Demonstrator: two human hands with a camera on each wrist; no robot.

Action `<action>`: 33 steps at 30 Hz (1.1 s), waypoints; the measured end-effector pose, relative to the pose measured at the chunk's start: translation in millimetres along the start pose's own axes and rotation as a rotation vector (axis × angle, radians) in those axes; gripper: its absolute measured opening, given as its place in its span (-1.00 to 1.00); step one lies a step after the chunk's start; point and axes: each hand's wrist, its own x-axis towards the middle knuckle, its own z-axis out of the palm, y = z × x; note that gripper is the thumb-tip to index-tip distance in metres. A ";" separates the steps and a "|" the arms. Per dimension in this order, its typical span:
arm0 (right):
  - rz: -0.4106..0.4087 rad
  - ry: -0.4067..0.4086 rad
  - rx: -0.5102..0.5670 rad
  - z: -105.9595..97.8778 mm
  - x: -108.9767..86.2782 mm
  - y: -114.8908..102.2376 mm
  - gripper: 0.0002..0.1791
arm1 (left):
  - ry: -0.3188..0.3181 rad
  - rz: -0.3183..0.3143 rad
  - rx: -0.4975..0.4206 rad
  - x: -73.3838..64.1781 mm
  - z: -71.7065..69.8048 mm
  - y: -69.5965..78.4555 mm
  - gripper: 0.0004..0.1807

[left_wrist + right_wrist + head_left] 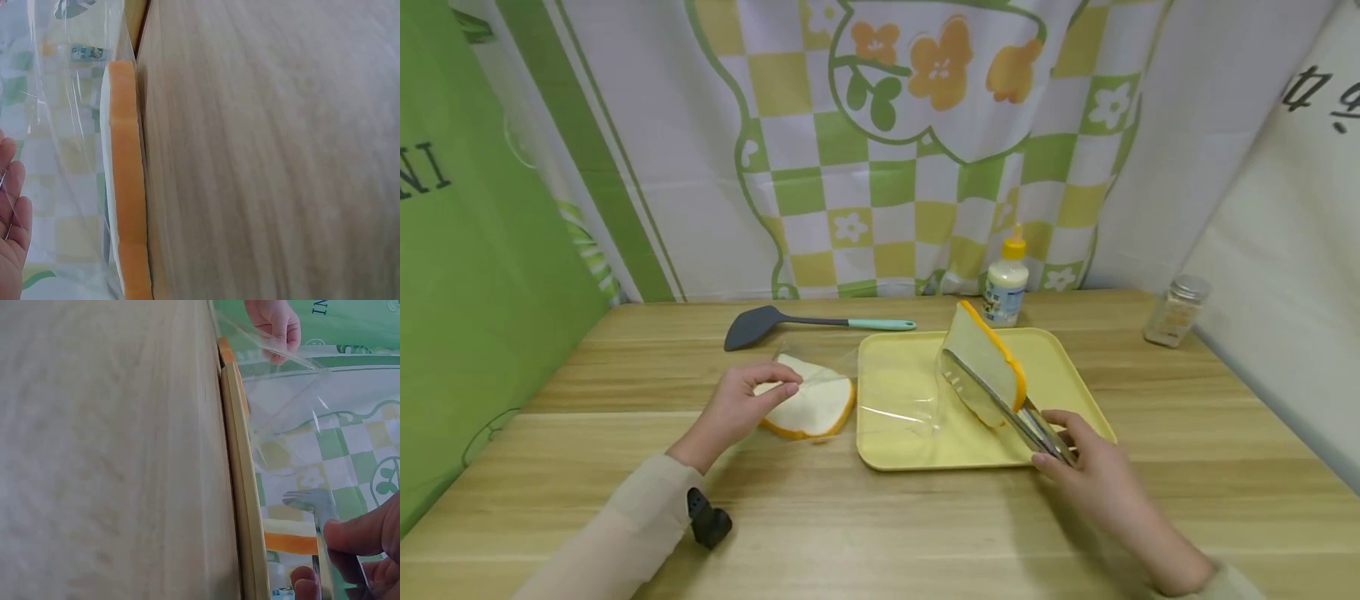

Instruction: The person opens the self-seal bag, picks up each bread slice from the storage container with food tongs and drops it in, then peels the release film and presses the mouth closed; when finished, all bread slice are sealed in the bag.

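My left hand (743,404) pinches the edge of a clear plastic bag (895,404) between thumb and fingers. A white bread slice (812,408) with an orange crust lies inside the bag, on the table. The bag's mouth stretches right over the yellow tray (1063,379). My right hand (1097,471) grips metal tongs (1037,433), their jaws closed around a second bread slice (981,346). That slice stands tilted above the tray; whether its lower edge touches the tray I cannot tell. In the right wrist view, the tongs (322,515) sit between thumb and fingers.
Behind the bag lies a spatula (820,321) with a mint handle. A yellow-capped squeeze bottle (1006,287) stands behind the tray. At the table's right edge is a glass jar (1178,312) with a metal lid. A patterned curtain (925,192) hangs along the back.
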 end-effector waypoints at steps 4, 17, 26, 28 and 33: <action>-0.003 0.021 0.017 1.1 2.3 -0.4 -0.48 | -0.003 -0.015 -0.002 0.6 -1.1 2.3 -0.86; -0.120 0.122 -0.087 -26.0 1.9 -4.4 -0.58 | -0.007 0.024 0.048 2.7 1.6 2.0 -0.89; -0.169 0.060 -0.008 -63.3 -10.3 -9.8 -0.60 | 0.006 0.019 0.056 3.4 3.3 2.3 -0.89; -0.189 0.030 0.018 -66.9 -13.3 -9.3 -0.60 | 0.013 0.015 0.052 3.1 3.2 3.1 -0.89; -0.206 -0.085 0.124 -63.9 -18.8 -3.5 -0.63 | 0.028 0.013 0.055 2.6 4.1 3.2 -0.89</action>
